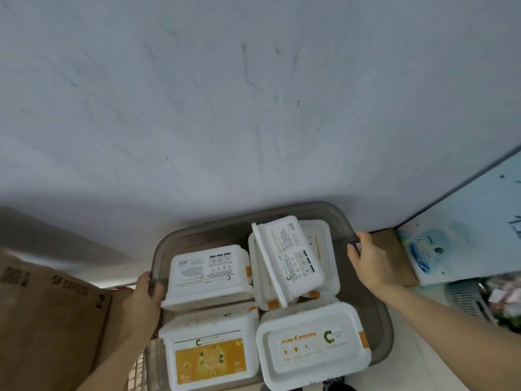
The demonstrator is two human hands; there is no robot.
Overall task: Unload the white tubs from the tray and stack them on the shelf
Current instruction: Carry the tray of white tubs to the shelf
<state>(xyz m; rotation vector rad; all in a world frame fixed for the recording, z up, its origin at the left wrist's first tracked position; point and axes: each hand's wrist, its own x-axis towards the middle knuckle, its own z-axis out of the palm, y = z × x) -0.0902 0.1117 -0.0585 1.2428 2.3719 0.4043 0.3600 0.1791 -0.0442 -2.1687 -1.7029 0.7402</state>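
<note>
Your left hand [146,294] and right hand [369,261] are bare: no gloves, rings or watch visible. Your forearms are uncovered to the frame edge, no sleeve in view. Nails short, unpainted where visible.

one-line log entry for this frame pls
phase: carrying | left hand: gripping tray left rim | right hand: gripping right rim | white tubs: all in tray | stacked: none seen
</note>
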